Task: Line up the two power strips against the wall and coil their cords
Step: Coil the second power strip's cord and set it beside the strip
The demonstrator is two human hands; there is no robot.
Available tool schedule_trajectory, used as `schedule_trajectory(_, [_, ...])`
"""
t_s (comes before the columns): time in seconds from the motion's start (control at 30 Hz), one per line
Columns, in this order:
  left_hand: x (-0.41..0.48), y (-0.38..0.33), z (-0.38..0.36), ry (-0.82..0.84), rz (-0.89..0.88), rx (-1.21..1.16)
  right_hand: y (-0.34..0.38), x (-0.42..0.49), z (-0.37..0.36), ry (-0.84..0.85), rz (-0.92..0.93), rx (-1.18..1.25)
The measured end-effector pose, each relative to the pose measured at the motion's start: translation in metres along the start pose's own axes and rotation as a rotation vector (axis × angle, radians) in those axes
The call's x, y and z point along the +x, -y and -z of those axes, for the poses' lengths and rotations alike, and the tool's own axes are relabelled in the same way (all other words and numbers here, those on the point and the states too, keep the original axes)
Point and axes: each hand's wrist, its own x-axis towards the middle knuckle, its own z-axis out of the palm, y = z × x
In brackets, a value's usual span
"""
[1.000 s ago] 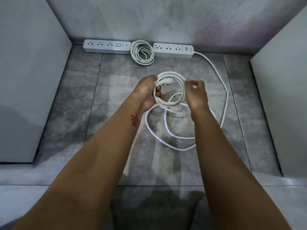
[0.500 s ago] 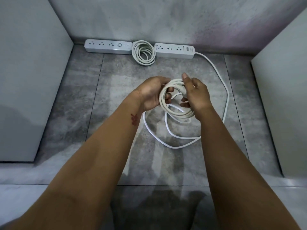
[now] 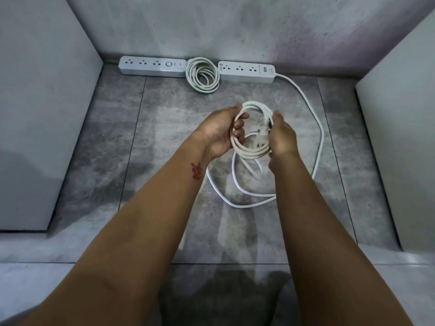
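Observation:
Two white power strips lie end to end against the back wall: the left strip (image 3: 152, 67) and the right strip (image 3: 247, 72). Between them rests a coiled cord (image 3: 203, 77) on the floor. The right strip's cord (image 3: 318, 128) runs from its right end, curves down the floor and loops under my hands. Above the floor I hold a partly wound coil (image 3: 253, 151) of that cord. My left hand (image 3: 217, 134) grips the coil's left side with fingers through it. My right hand (image 3: 282, 137) is closed on the coil's right side.
Grey tiled floor (image 3: 113, 147) lies in a recess. A pale panel (image 3: 44, 109) stands at the left and another (image 3: 400, 142) at the right. The stained back wall (image 3: 235, 31) closes the far end. Loose cord loops (image 3: 244, 198) lie on the floor beneath my forearms.
Another turn has been wound on; the held coil is thicker and the loose cord on the floor is shorter. My right hand moved from pinching the cord to gripping the coil's right side.

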Motion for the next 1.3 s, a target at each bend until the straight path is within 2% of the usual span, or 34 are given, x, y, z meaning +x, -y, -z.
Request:
schedule_trajectory(0.13, [-0.003, -0.006, 0.005, 0.079, 0.034, 0.221, 0.009, -0.001, 0.008, 0.178, 0.105, -0.142])
schedule_trajectory(0.23, [-0.005, -0.006, 0.006, 0.114, 0.068, 0.235, 0.012, -0.002, 0.013, 0.276, 0.113, -0.164])
schedule_trajectory(0.3, [-0.005, -0.006, 0.006, 0.116, 0.086, 0.201, 0.011, -0.002, 0.013, 0.258, 0.077, -0.096])
schedule_trajectory(0.4, [-0.004, -0.002, 0.006, 0.096, 0.093, 0.147, 0.011, -0.004, 0.010, 0.116, -0.023, 0.073])
schedule_trajectory(0.57, [-0.003, 0.004, 0.000, 0.060, 0.079, 0.100, 0.005, -0.001, 0.007, -0.054, -0.097, 0.153])
schedule_trajectory(0.7, [-0.001, 0.000, -0.002, 0.027, 0.072, 0.092, 0.010, -0.001, 0.011, 0.035, -0.114, 0.134])
schedule_trajectory(0.87, [-0.002, -0.006, 0.008, 0.117, 0.090, 0.263, 0.019, 0.000, 0.019, 0.208, 0.053, -0.194])
schedule_trajectory(0.93, [-0.002, -0.006, 0.008, 0.117, 0.098, 0.278, 0.019, 0.001, 0.019, 0.261, 0.064, -0.224])
schedule_trajectory(1.0, [-0.002, -0.004, 0.008, 0.090, 0.091, 0.272, 0.018, 0.002, 0.018, 0.247, 0.056, -0.146])
schedule_trajectory(1.13, [0.000, 0.000, 0.007, 0.022, 0.082, 0.251, 0.010, 0.003, 0.014, 0.093, -0.020, 0.013])
schedule_trajectory(1.3, [0.003, -0.001, 0.007, 0.005, 0.063, 0.282, 0.016, 0.001, 0.016, 0.159, -0.004, -0.174])
